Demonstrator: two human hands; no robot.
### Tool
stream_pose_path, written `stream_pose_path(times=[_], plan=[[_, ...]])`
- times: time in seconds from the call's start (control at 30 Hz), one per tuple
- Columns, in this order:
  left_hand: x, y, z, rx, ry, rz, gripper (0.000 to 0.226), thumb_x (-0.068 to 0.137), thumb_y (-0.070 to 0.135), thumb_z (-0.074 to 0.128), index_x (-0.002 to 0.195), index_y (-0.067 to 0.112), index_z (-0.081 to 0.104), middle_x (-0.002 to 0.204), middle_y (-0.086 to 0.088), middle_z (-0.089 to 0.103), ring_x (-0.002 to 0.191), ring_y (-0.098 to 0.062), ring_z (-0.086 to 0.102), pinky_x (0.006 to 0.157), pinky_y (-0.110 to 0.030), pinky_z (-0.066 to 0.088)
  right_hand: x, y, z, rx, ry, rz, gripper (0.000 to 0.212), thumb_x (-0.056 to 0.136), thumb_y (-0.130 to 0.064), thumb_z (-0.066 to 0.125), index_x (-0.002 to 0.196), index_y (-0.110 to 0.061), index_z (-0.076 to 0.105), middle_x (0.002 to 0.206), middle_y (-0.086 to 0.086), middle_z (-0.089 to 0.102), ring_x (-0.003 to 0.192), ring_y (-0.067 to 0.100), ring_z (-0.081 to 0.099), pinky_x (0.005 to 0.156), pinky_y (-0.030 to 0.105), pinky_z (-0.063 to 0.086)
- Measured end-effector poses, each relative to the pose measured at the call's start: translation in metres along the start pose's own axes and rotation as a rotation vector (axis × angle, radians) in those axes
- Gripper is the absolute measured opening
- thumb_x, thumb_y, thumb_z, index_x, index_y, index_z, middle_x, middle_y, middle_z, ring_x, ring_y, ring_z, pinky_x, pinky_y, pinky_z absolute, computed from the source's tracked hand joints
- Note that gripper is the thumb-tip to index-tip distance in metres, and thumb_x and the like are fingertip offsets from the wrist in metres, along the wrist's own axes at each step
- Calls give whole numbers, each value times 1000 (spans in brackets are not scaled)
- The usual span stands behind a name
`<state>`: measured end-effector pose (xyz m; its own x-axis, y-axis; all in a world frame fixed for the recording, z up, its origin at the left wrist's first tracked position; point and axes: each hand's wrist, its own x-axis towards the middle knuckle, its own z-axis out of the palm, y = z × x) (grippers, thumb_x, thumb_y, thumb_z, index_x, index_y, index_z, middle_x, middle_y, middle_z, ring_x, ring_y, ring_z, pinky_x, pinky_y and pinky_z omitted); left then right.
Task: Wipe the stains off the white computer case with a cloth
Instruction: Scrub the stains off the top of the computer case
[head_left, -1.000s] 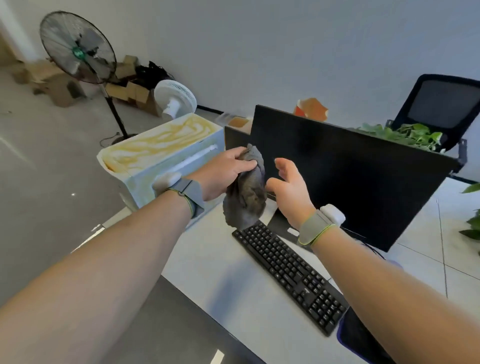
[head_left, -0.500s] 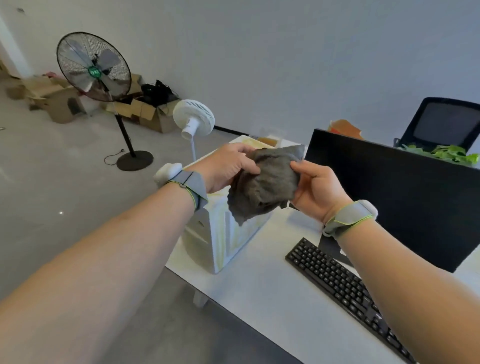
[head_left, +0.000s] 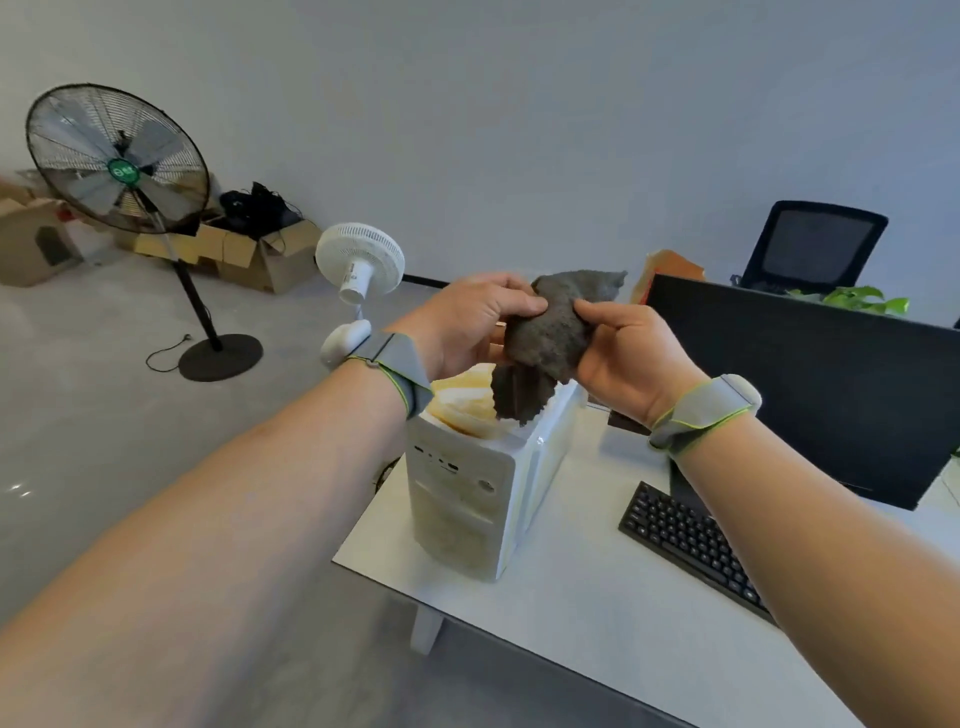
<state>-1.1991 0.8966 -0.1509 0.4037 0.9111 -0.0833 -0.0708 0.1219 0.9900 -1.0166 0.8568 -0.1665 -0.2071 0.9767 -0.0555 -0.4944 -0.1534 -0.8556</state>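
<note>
Office: monitor, keyboard, desk

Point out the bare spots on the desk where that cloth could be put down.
Most room: the bare desk top between the case and the keyboard, running to the near edge. A narrower strip lies between the case and the monitor. Crowded: the far right, where monitor and keyboard fill the top. Both the left hand and the right hand hold the cloth above the case.

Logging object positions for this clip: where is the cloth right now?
In the head view the cloth is mid-frame, held up between the left hand and right hand, its lower edge hanging over the stained top of the case.
</note>
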Motion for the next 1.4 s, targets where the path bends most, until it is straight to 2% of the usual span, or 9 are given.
stream_pose_path(times=[0.17, 0.3, 0.43, 0.63, 0.83, 1.0, 1.13, 1.3, 1.4], plan=[[36, 9, -28, -234, -35, 101, 26, 90, -9, 55, 100, 14, 59, 88, -10, 66, 79, -27, 67, 68, -34, 56, 49, 3, 7, -401, 261, 128, 35, 97, -34, 60, 126, -13, 61, 120, 15, 68, 105, 33, 71, 98, 64, 51], [61, 18, -52, -195, -55, 55, 38, 86, -10, 57, 119, 9, 58, 102, -18, 65, 83, -30, 68, 70, -36, 56, 89, 6, 25, 106, 98, 248, 61, 99, -55, 48, 139, -11, 59, 139, 21, 61, 125, 44, 61, 103, 63, 44], [82, 25, -77, 133, 35, 32, 24, 86, -3, 67, 105, 11, 67, 86, -7, 69, 74, -21, 67, 60, -29, 55, 117, 5, 39, 105, -1, 83, 53, 103, -27, 42, 139, 11, 53, 140, 18, 62, 119, 34, 65, 104, 48, 50], [105, 22, -106, 209, -169, -99, 19, 93, 11, 64, 111, 10, 66, 104, -15, 70, 89, -33, 70, 86, -53, 57, 145, 17, 34, 11, 382, -178, 44, 92, 9, 59, 135, 4, 51, 128, 28, 65, 110, 39, 71, 90, 54, 59], [111, 13, -114, 179, -310, -98, 27, 91, -7, 55, 117, -6, 65, 104, -21, 67, 92, -37, 68, 87, -55, 60, 122, 36, 61, -787, 803, -309, 92, 82, -29, 81, 156, -27, 26, 143, 8, 45, 119, 22, 57, 100, 39, 53], [104, 7, -117, 53, -481, -90, 24, 90, -10, 50, 98, 4, 68, 88, -13, 71, 83, -31, 70, 76, -48, 63, 103, 63, 98, -1077, 860, -439, 68, 94, -48, 65, 154, -32, 36, 150, -1, 44, 125, 11, 52, 103, 29, 45], [90, -1, -113, -15, -677, -80, 31, 92, -8, 52, 113, 6, 68, 102, -18, 70, 92, -37, 67, 78, -48, 60, 90, 80, 105, -732, 866, -433, 51, 98, -42, 63, 145, -25, 50, 126, 1, 66, 111, 19, 68, 83, 30, 60], [75, 2, -107, -260, -805, -157, 37, 99, -7, 46, 130, 6, 63, 123, -23, 66, 110, -36, 68, 85, -44, 60, 63, 78, 107, -128, 698, -504, 40, 102, -23, 60, 141, -14, 54, 133, 20, 65, 120, 36, 66, 96, 53, 57], [69, 9, -103, 117, -764, -24, 33, 97, 6, 64, 130, 10, 61, 117, -18, 70, 101, -34, 73, 77, -44, 62, 49, 76, 109, -183, 753, -497, 26, 104, -19, 58, 127, -9, 60, 120, 21, 69, 111, 36, 70, 88, 52, 59]])
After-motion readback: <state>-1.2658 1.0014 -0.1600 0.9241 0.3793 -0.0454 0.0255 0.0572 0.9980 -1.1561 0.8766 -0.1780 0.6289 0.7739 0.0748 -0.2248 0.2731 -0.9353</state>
